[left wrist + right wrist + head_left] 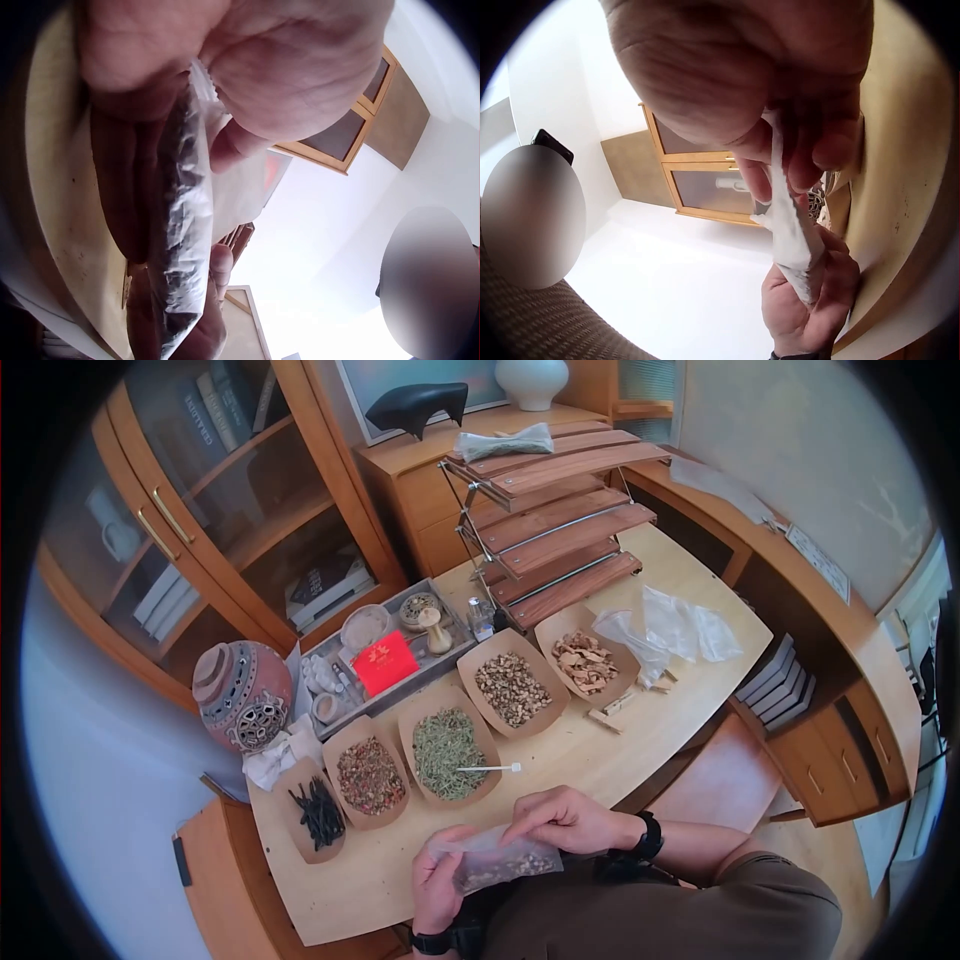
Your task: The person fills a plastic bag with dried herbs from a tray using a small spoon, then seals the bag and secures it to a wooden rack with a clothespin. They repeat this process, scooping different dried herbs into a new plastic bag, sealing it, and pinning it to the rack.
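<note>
A clear plastic bag (pixel 508 858) with small dried pieces along its bottom is held between both hands at the table's near edge. My left hand (pixel 437 882) grips its left end, thumb on one face and fingers on the other. Near the upper edge my right hand (pixel 568 822) pinches the plastic between thumb and fingers. The left wrist view has the bag (pixel 184 225) edge-on, filled and creased. Beyond the hands stand paper trays of black sticks (pixel 318 815), reddish mix (pixel 372 775), green dried herb (pixel 445 745) with a white scoop (pixel 490 767), and brown pieces (pixel 513 690).
Bark-like chips (pixel 585 662) fill another tray, beside empty-looking plastic bags (pixel 690 625) and small wooden pieces (pixel 605 722). A grey tray holds a red card (pixel 384 663). A clay jar (pixel 242 695) stands left; a tiered wooden rack (pixel 560 525) rises behind.
</note>
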